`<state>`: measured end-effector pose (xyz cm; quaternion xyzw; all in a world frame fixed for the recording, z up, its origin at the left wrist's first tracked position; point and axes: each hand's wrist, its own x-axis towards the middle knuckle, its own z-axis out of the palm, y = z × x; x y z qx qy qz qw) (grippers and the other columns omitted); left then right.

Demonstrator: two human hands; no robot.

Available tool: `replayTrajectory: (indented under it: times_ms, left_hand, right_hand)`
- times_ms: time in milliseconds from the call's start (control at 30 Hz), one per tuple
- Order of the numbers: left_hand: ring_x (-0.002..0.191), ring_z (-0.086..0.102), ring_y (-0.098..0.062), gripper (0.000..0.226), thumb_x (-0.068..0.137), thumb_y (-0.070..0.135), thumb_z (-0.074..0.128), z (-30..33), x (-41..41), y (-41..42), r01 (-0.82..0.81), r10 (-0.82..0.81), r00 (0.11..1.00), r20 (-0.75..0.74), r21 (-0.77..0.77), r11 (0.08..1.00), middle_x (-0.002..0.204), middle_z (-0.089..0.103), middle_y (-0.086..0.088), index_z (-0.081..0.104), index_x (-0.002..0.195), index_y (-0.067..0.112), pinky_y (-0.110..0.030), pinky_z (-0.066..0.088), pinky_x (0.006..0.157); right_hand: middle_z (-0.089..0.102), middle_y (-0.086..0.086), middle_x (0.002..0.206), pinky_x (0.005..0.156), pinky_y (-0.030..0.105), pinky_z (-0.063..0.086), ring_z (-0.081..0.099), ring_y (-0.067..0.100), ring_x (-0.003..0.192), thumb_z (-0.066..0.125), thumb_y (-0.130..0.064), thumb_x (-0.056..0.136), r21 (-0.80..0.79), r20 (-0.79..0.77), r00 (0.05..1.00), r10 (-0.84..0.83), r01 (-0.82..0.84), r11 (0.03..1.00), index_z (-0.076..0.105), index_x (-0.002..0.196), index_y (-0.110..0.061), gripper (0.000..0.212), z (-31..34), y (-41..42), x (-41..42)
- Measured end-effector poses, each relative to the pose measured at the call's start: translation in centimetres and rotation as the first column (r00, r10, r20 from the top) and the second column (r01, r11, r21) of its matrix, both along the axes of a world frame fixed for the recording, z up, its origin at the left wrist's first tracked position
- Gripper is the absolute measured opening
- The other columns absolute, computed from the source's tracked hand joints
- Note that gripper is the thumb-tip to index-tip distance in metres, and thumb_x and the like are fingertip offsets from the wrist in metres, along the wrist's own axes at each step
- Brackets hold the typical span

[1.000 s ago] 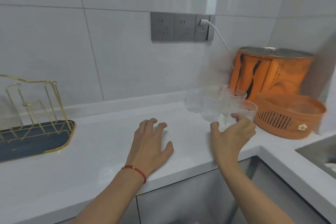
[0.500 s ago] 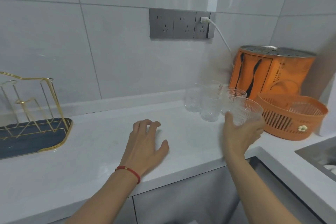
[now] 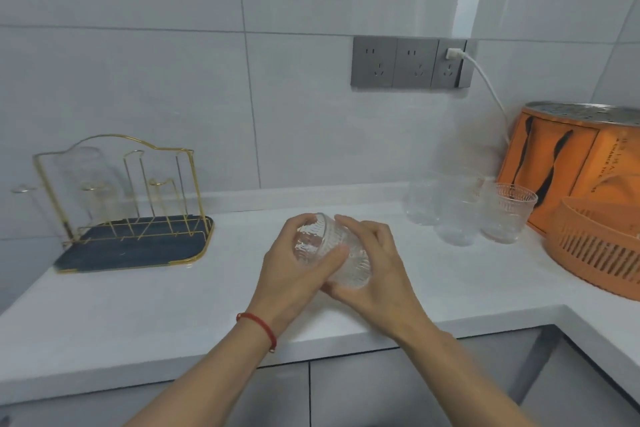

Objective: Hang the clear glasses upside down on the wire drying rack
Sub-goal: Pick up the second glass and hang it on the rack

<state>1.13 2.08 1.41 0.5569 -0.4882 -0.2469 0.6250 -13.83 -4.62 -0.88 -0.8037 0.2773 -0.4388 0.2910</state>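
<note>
A: What's holding what?

B: Both hands have one ribbed clear glass (image 3: pixel 332 251) between them, above the white table (image 3: pixel 173 305). It is tilted on its side. The left hand (image 3: pixel 298 274) has its fingers (image 3: pixel 329 262) curled across the front of the glass, and the right hand (image 3: pixel 372 274) is closed around its far side and underneath.

A: And the rack?

B: The gold wire drying rack (image 3: pixel 117 191) stands on a dark blue tray (image 3: pixel 138 250) at the left, well apart from the hands. One clear glass (image 3: pixel 81 177) seems to hang upside down on it already, though it is faint against the wall.

A: Anything else nearby?

B: A cluster of glasses (image 3: pixel 464 211) stands upright at the right; I count about four, but the back ones are hard to tell apart. Just beside them sit an orange slotted basket (image 3: pixel 595 253) and an orange box (image 3: pixel 568 163) with a metal lid. A white cable (image 3: pixel 491 94) runs from the third of three grey sockets (image 3: pixel 410 62).
</note>
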Motion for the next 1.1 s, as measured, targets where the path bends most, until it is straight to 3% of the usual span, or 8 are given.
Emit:
replayTrajectory:
  times_ms: [100, 200, 367, 433, 533, 667, 933, 1100]
  left_hand:
    - [0.095, 0.071, -0.009, 0.05, 0.07, 0.033, 0.082, 0.6, 2.6, 2.0, -0.012, 0.011, 0.986, -0.165, -0.005, 1.0, 0.113, 0.066, 0.001, 0.062, 0.116, 0.037, -0.035, 0.064, 0.074]
    - [0.102, 0.071, -0.022, 0.055, 0.071, 0.034, 0.078, 1.2, 5.3, 3.9, 0.001, 0.002, 0.983, -0.183, 0.014, 1.0, 0.121, 0.062, -0.009, 0.06, 0.124, 0.037, -0.052, 0.061, 0.086]
    - [0.112, 0.063, -0.01, 0.041, 0.088, 0.051, 0.06, 0.6, 12.7, 6.0, -0.213, 0.207, 0.975, 0.087, 0.07, 0.975, 0.124, 0.062, 0.006, 0.061, 0.127, 0.04, -0.034, 0.057, 0.093]
    - [0.116, 0.057, -0.018, 0.031, 0.092, 0.04, 0.057, -0.7, 16.0, 6.8, -0.525, 0.417, 0.77, 0.482, 0.108, 0.844, 0.12, 0.063, 0.005, 0.065, 0.119, 0.027, -0.034, 0.05, 0.093]
    - [0.13, 0.04, -0.028, 0.047, 0.09, 0.04, 0.058, -3.0, 18.8, 7.7, -0.715, 0.347, 0.465, 0.814, 0.115, 0.69, 0.134, 0.053, -0.006, 0.058, 0.131, 0.018, -0.041, 0.04, 0.105]
    - [0.14, 0.031, -0.027, 0.059, 0.09, 0.053, 0.041, -4.4, 19.5, 7.3, -0.697, 0.271, 0.447, 0.853, 0.142, 0.703, 0.148, 0.044, -0.004, 0.046, 0.141, 0.024, -0.046, 0.03, 0.117]
    - [0.125, 0.037, -0.018, 0.048, 0.094, 0.052, 0.033, -4.6, 19.7, 6.8, -0.692, 0.2, 0.468, 0.861, 0.216, 0.689, 0.127, 0.049, 0.005, 0.049, 0.131, 0.028, -0.037, 0.039, 0.107]
    - [0.124, 0.038, -0.019, 0.041, 0.098, 0.044, 0.028, -4.4, 19.6, 6.8, -0.696, 0.221, 0.478, 0.85, 0.213, 0.686, 0.127, 0.05, 0.004, 0.052, 0.127, 0.026, -0.038, 0.04, 0.104]
  right_hand:
    - [0.066, -0.02, 0.13, 0.101, 0.037, 0.058, 0.069, 0.009, 0.12, 0.071, -0.067, 0.083, 0.398, 0.12, 0.975, 0.187, -0.22, 0.891, 0.039, 0.143, -0.06, 0.068, 0.9, 0.5, 1.8]
    - [0.077, 0.002, 0.116, 0.085, 0.052, 0.065, 0.08, 0.03, 0.097, 0.061, -0.061, 0.093, 0.548, 0.233, 0.942, 0.243, -0.333, 0.767, 0.056, 0.132, -0.045, 0.042, 2.0, 1.0, 4.5]
    - [0.071, 0.012, 0.114, 0.082, 0.037, 0.065, 0.08, 0.016, 0.086, 0.073, -0.049, 0.09, 0.387, 0.261, 0.957, 0.126, -0.224, 0.895, 0.062, 0.121, -0.05, 0.033, 5.7, 1.4, 8.8]
    - [0.067, 0.004, 0.115, 0.087, 0.043, 0.064, 0.08, 0.013, 0.079, 0.073, -0.048, 0.092, 0.292, 0.269, 0.962, 0.045, -0.127, 0.948, 0.059, 0.12, -0.053, 0.032, 8.3, 0.8, 10.2]
    - [0.06, -0.004, 0.122, 0.085, 0.038, 0.066, 0.075, 0.022, 0.102, 0.074, -0.046, 0.09, 0.144, 0.285, 0.958, 0.022, -0.066, 0.987, 0.054, 0.13, -0.048, 0.044, 12.9, -0.2, 13.6]
    - [0.055, -0.004, 0.129, 0.099, 0.051, 0.057, 0.064, 0.028, 0.12, 0.076, -0.044, 0.084, 0.068, 0.224, 0.974, 0.044, -0.06, 0.996, 0.046, 0.143, -0.036, 0.067, 18.1, -1.5, 20.0]
    - [0.06, 0.004, 0.138, 0.102, 0.041, 0.048, 0.055, 0.026, 0.128, 0.077, -0.047, 0.079, -0.041, 0.0, 1.0, 0.031, -0.031, 0.999, 0.053, 0.142, -0.024, 0.071, 21.6, -3.1, 31.4]
    - [0.062, 0.007, 0.138, 0.085, 0.038, 0.056, 0.071, 0.03, 0.105, 0.077, -0.049, 0.08, -0.006, -0.279, 0.959, 0.051, -0.055, 0.998, 0.056, 0.142, -0.022, 0.072, 21.1, -4.7, 36.4]
